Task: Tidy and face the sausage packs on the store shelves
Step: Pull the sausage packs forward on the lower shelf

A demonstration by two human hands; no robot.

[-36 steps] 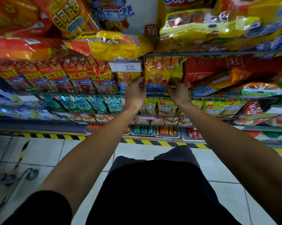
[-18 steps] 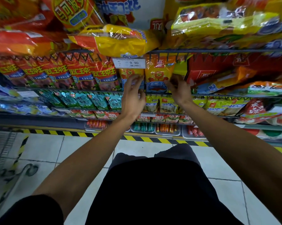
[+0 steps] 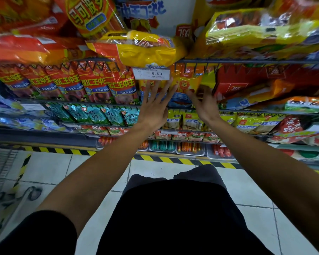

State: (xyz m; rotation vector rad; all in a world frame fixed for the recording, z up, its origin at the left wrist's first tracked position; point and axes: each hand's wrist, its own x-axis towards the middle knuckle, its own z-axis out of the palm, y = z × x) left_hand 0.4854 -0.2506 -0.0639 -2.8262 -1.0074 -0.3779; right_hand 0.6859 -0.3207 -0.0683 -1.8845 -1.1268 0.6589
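Note:
A yellow sausage pack with a lion face (image 3: 187, 83) stands upright on the second wire shelf (image 3: 256, 62), just under a white price tag reading 9.90 (image 3: 151, 74). My left hand (image 3: 155, 105) is spread flat with fingers apart, its fingertips reaching the pack's left edge and a second lion pack (image 3: 145, 85) behind it. My right hand (image 3: 203, 103) is open too, slightly blurred, just right of and below the lion pack, holding nothing. To the left, a row of red sausage packs (image 3: 66, 82) faces forward.
Big yellow and red packs (image 3: 142, 48) overhang from the top shelf. Teal packs (image 3: 92, 115) and small yellow packs (image 3: 190, 120) fill the lower shelves. Metal trays of loose sausages (image 3: 190, 147) sit at the bottom above yellow-black floor tape (image 3: 173, 160). A cart (image 3: 0, 168) stands at left.
Both hands let go of the yellow lion pack and opened out; the left hand's fingers spread wide and the right hand drew back slightly to the right.

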